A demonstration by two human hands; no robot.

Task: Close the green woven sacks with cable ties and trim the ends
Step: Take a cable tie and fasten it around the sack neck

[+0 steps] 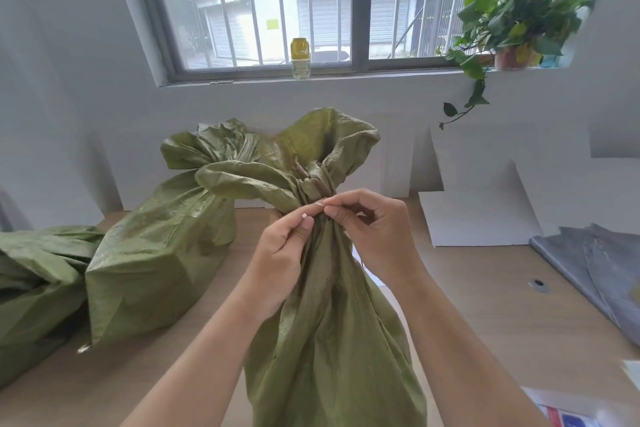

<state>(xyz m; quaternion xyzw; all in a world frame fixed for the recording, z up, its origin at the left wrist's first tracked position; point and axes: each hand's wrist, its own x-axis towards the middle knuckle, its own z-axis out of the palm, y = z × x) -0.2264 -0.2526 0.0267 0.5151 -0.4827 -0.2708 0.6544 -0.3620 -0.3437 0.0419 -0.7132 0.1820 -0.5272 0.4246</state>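
Observation:
A green woven sack stands upright in front of me on the wooden table, its neck bunched tight and its mouth flaring above. My left hand grips the gathered neck from the left. My right hand pinches at the neck from the right, thumb and forefinger meeting the left fingertips. A cable tie cannot be made out between the fingers. A second green sack with a gathered neck lies to the left, and a third green sack at the far left edge.
White boards lean against the wall at the back right. Grey folded sacks lie at the right edge. A round hole is set in the tabletop. A can and a potted plant stand on the window sill.

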